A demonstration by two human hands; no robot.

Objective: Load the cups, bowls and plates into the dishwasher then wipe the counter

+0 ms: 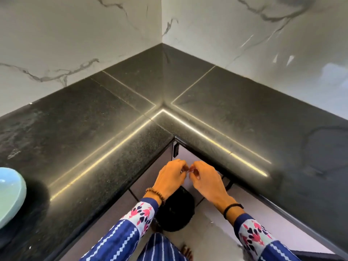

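Observation:
A dark speckled L-shaped counter (116, 117) fills the view and meets in a corner. At the far left edge, a light blue bowl (9, 193) rests on it, only partly in view. My left hand (172, 176) and my right hand (204, 178) are held together below the counter's inner corner, in front of the cabinet fronts. The fingertips of both hands pinch a tiny thing between them; it is too small to tell what it is. No dishwasher, cup or plate is visible.
White marble-look walls (75, 34) rise behind both counter runs. Pale cabinet doors (146, 174) sit under the counter. A round black object (176, 211) stands on the floor just below my hands. My bare foot (186, 251) shows on the light floor.

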